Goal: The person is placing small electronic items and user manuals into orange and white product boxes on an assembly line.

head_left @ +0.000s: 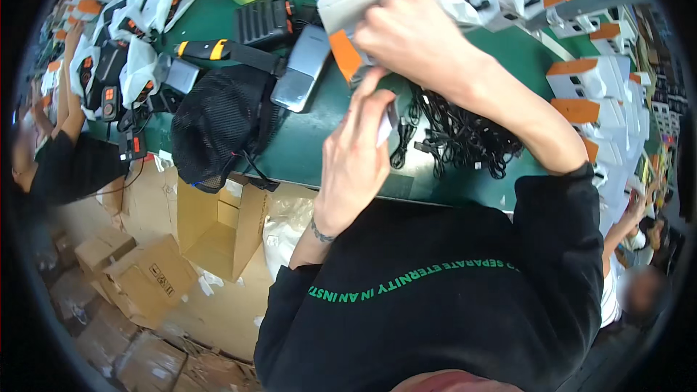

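My left hand (357, 149) is closed, its fingers curled round a small white piece (387, 123) whose kind I cannot make out. One of its fingertips reaches up to the edge of an open white box (348, 9) with orange flaps (343, 54). Over that box my right hand (406, 35) is bent into a fist, knuckles up; whatever its fingers grip is hidden. A heap of black cables (465, 134) lies on the green table (305, 156) under my right forearm. Left of the box rests a grey phone-like device (303, 65).
A black mesh cap (218, 120), a yellow-and-black knife (207, 50) and a black case (263, 20) lie to the left. White-and-orange boxes (592, 76) line the right. An empty carton (221, 225) stands below the table edge. Other people work at both sides.
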`<action>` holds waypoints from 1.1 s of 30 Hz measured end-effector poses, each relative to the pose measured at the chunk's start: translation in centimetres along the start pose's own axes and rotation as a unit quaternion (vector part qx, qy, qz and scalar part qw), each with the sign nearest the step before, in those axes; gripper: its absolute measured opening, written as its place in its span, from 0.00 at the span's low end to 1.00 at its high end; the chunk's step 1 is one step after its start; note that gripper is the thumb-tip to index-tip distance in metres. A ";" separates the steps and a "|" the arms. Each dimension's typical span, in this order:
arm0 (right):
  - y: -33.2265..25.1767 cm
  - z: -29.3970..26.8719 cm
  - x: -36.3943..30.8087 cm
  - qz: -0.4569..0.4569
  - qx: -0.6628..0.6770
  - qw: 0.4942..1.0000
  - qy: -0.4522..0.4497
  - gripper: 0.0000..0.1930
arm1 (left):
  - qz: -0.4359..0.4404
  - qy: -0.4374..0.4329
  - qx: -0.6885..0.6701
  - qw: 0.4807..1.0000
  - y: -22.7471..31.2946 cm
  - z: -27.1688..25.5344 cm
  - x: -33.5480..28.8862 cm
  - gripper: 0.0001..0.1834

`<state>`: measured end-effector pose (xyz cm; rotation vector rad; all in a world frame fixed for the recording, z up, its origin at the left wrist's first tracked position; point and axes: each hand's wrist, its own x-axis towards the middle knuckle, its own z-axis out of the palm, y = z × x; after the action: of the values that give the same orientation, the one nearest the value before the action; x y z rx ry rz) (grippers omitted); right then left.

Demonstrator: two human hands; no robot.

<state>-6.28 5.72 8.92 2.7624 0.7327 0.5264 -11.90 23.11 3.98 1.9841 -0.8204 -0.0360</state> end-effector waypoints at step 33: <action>-3.9 1.5 -5.6 0.069 0.041 0.988 0.129 0.10 | -0.186 0.300 -0.434 0.829 -3.1 -1.9 -4.7 0.23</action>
<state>-11.87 5.97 4.79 2.8687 0.6298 0.9141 -13.21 28.16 1.15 1.1247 0.0472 -0.0069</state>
